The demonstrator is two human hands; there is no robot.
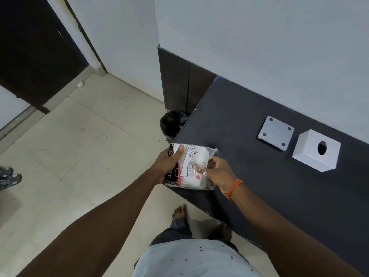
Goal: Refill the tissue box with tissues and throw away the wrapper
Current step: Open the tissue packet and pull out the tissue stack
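Tissue pack (189, 166) being opened above the tabletop's (259, 176) near-left corner.
It is clasped at one end by the left hand (167, 162); the wrapper's (201, 170) loose film is pinched by the right hand (217, 172). Film should be peeled away while the stack is kept squared for the tissue box (316, 155), set by the far edge.

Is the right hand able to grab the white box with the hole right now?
Probably not yet. The right hand is busy pinching the tissue pack, which the left hand also holds. The tissue box sits farther along the dark table, nothing blocking it.
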